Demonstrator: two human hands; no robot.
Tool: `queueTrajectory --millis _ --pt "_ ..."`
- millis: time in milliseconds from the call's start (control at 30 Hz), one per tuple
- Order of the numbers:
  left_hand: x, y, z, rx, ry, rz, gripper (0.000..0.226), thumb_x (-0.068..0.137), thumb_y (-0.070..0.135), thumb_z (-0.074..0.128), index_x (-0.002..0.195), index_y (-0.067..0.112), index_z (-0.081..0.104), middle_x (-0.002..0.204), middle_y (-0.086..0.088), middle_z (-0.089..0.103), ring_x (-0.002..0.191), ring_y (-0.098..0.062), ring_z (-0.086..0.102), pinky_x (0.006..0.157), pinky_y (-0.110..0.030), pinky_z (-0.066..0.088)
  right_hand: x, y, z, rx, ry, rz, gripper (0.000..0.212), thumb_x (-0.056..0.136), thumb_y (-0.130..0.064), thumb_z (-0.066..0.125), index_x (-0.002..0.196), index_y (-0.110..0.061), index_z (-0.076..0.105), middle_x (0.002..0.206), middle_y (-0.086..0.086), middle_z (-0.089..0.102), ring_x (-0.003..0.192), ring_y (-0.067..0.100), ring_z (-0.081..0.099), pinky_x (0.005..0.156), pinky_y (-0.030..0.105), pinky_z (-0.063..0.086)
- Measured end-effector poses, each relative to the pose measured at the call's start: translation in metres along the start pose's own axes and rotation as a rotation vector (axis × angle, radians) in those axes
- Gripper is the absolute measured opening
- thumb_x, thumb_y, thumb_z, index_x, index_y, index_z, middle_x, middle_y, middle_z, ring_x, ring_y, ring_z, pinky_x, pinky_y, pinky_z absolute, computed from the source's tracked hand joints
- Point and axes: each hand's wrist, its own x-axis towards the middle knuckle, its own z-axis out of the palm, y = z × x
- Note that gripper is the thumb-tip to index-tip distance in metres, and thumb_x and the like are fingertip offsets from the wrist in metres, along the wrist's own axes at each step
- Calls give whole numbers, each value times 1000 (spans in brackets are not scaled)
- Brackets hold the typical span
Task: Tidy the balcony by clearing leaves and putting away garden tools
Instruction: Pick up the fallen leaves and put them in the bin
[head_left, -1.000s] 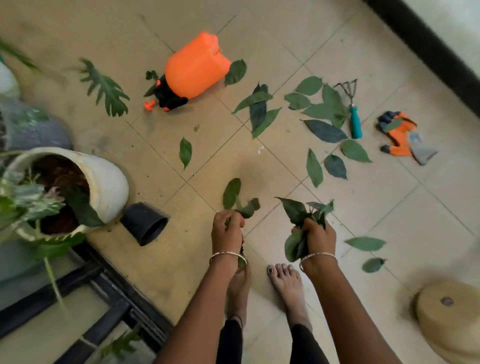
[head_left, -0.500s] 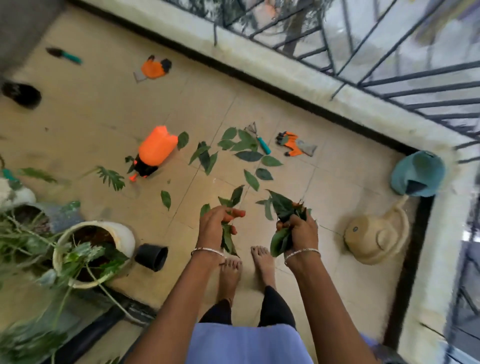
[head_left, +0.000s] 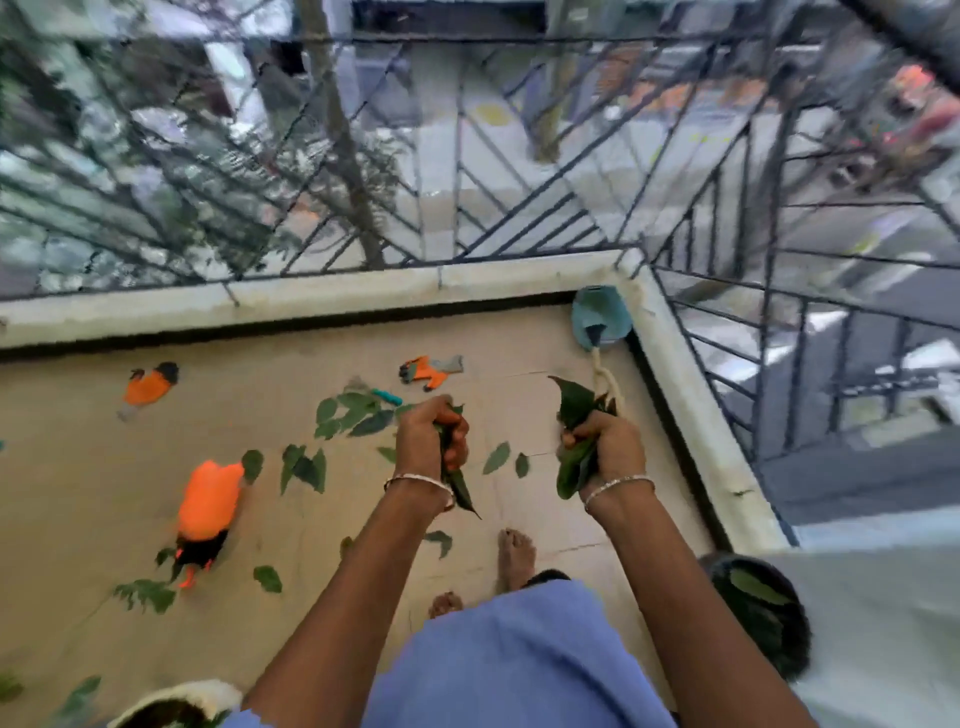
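Gripping leaves, fingers curled: left hand, right hand | white pot cut off below | orange sprayer blurred

Soft, even daylight, barely any shadows; motion blur smears the railing well beyond the grip and the orange sprayer left of it; edges bend.

worn: blue top | wrists: silver bangle each | feet: bare
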Motion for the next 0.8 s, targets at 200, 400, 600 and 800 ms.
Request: queueTrajectory --millis 200,400,600,800 --pt "-27 -46 118 137 -287 -121 24 74 4 36 53 15 32 44 -4 34 30 -14 17 37 -18 10 -20 -55 -76 281 143 -88 12 68 -7 52 78 -2 57 67 14 57 47 19 47 47 24 41" --pt "-55 -123 213 339 -423 -232 25 75 6 37 54 18 34 50 -5 34 38 -15 16 42 -23 8 -23 -96 -181 520 348 -182 19 76 -26 63 61 -13 64 64 7 58 48 16 50 48 20 41" --pt "-61 -220 294 530 -486 -320 21 81 2 31 77 11 49 48 -3 33 35 -14 18 41 -20 10 -1 -113 -306 644 662 -162 56 57 -51 82 96 -11 76 88 9 70 73 25 63 72 36 56" --pt "-48 -317 342 734 -511 -405 28 88 5 33 84 7 61 52 -3 32 37 -13 17 37 -17 15 31 -107 -418 649 870 -46 22 73 -26 77 80 -6 71 80 12 70 59 24 65 60 35 56"
